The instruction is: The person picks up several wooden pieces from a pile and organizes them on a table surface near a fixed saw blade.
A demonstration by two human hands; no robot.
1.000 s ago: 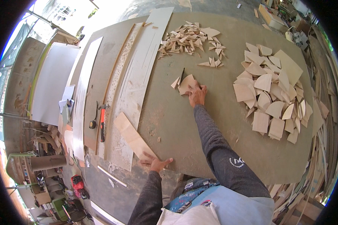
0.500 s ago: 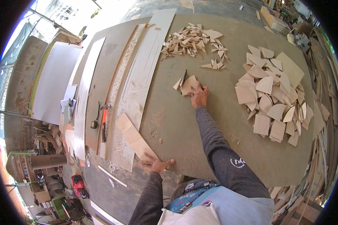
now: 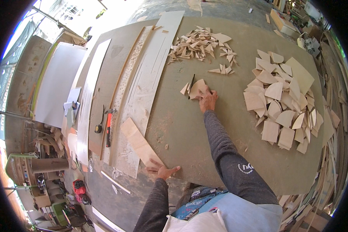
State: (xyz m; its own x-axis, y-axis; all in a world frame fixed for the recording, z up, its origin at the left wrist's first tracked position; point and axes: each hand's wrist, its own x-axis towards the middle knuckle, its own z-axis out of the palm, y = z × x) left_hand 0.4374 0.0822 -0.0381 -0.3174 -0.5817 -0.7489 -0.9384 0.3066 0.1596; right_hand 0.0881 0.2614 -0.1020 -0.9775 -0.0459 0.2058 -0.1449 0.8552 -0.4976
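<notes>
My right hand reaches to the middle of the table, its fingers curled over the near edge of a small curved-edged plywood piece. A thin black stick-like tool, perhaps a pen, lies against that piece's left side. Small pointed wood offcuts sit just left of the tool. Near the table's front edge, my left hand lies with fingers spread on the near end of a long plywood strip. Part of the right fingertips is hidden.
Pointed offcuts are heaped at the far side, and rounded plywood pieces at right. Left of the strip lie a white board, an orange-handled hammer and a tape measure. Timber lengths stand beyond the right edge.
The view has shifted slightly. My right hand and the plywood piece under it have moved very little; my left hand stays on the strip.
</notes>
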